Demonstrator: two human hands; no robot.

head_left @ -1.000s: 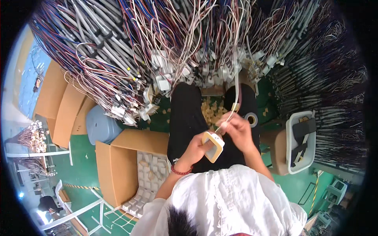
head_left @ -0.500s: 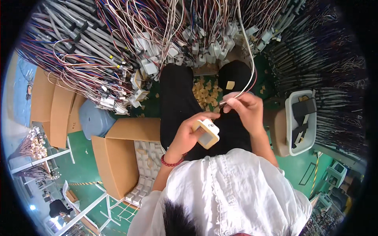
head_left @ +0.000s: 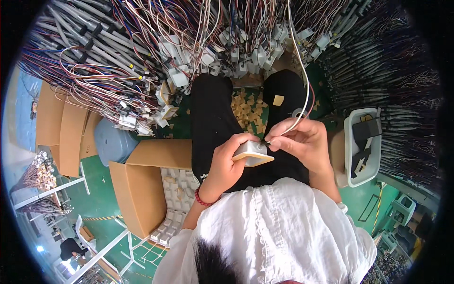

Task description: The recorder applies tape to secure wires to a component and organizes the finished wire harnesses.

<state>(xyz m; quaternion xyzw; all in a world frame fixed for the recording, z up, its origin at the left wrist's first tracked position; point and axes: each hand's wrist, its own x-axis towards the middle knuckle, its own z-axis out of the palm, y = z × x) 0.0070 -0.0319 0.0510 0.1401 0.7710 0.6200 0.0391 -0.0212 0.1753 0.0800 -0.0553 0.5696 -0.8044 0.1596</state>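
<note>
A: Over the lap, the small white module [head_left: 253, 152] sat clamped in the left hand [head_left: 226, 163], lower than a second before; the right hand [head_left: 302, 142] had pinched the wire [head_left: 305, 83] to its edge

B: Packages?

A: Open cardboard box [head_left: 142, 189] left, white bin [head_left: 362, 146] right

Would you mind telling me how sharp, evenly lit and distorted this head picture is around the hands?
Head view: strong fisheye bending and a black rim; even, soft light with no harsh glare; the left hand, the small white square housing and the right hand look sharp at centre, while the hanging coloured wire bundles smear toward the edge.
</note>
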